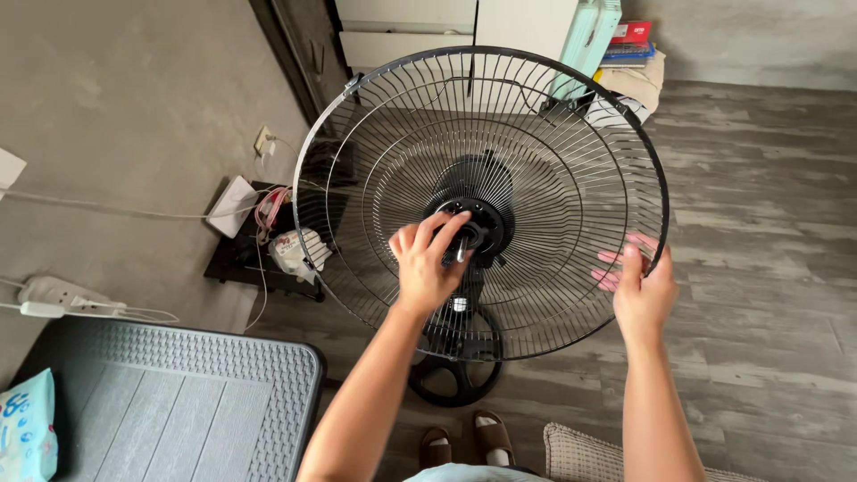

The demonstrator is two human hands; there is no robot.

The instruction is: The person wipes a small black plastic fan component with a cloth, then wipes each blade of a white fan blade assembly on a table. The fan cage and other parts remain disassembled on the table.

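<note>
Left hand (427, 261) pinching the hub nut (464, 239), right hand (639, 284) gripping the rear fan guard (500, 134) rim — guard could twist or the stand tip if grip slackens.

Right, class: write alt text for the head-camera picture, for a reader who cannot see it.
Seen from above, a person's left hand pinches the centre hub of a black wire fan guard on a standing fan, while the right hand grips the guard's rim. A grey plastic table stands at lower left.

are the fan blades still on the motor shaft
No, the bare motor hub shows behind the wire guard, with only the left hand at it, no blades.
</note>
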